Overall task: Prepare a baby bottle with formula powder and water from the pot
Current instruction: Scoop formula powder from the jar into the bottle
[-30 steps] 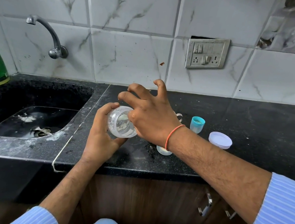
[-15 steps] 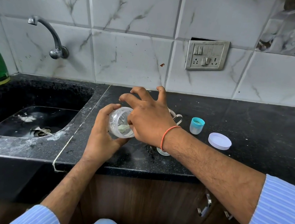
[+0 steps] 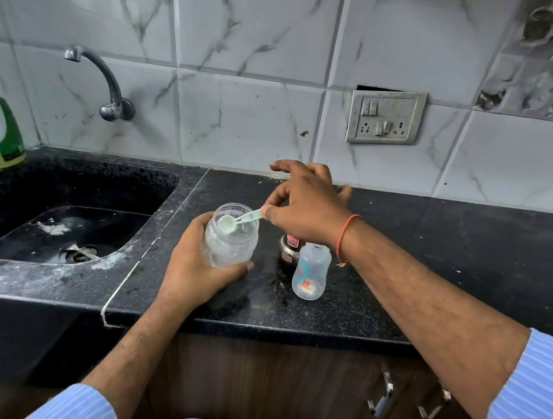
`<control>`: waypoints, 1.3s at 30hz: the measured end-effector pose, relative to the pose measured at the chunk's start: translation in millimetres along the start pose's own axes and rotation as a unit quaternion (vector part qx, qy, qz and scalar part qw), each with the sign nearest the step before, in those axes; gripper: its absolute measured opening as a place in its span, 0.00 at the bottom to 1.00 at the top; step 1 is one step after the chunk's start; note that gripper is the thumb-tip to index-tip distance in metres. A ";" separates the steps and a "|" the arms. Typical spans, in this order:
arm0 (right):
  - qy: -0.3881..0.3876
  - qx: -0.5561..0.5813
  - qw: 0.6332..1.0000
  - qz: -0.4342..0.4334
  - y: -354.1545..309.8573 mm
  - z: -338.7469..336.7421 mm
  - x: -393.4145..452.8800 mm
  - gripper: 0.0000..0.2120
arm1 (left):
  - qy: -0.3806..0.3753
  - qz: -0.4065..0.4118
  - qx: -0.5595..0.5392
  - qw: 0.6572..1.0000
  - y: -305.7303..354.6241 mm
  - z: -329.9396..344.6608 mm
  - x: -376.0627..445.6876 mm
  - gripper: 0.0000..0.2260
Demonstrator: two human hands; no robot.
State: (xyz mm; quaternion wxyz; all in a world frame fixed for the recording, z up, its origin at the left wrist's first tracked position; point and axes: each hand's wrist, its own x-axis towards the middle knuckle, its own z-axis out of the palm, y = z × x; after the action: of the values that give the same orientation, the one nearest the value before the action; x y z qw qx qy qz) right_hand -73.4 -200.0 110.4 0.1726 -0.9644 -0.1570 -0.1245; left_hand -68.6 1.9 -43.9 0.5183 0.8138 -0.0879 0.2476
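My left hand [image 3: 192,268] grips a clear plastic jar [image 3: 230,238] of white formula powder, held tilted above the black counter [image 3: 434,261]. My right hand [image 3: 307,202] pinches the handle of a pale green scoop [image 3: 239,220] between thumb and forefinger. The scoop's bowl is at the jar's open mouth. An open, empty baby bottle [image 3: 310,271] with printed marks stands upright on the counter just right of the jar. Behind it a small steel pot [image 3: 290,249] with a red label is partly hidden by my right hand.
A black sink [image 3: 60,219] lies left of the counter, with a wall tap [image 3: 100,82] above it. A bottle of yellow liquid [image 3: 0,140] stands at the far left. A switch plate [image 3: 385,116] sits on the tiled wall. Cabinet handles [image 3: 381,397] are below the counter edge.
My right hand has drawn the green scoop up out of the jar to its mouth. The jar is now held lower and more upright, which uncovers the baby bottle and pot.
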 end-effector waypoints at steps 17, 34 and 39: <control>0.070 0.267 0.954 0.116 113.2 -32.8 -34.9 0.06 | 0.050 -0.032 0.022 0.998 -1.6 -2.1 -7.5 0.58; 0.224 -0.162 0.951 -0.138 116.4 -13.8 -92.7 0.04 | -0.130 -0.011 0.054 0.990 58.1 95.2 -35.0 0.40; 0.233 -0.171 0.943 -0.168 120.8 -14.9 -93.2 0.04 | -0.132 -0.025 0.081 0.988 55.5 96.1 -28.4 0.29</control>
State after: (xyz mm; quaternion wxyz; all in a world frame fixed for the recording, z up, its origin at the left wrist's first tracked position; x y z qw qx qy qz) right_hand -120.1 -337.4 61.0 0.0131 -0.8832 -0.2485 -0.3976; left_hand -85.3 -111.4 -46.2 0.4405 0.8808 -0.1146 0.1306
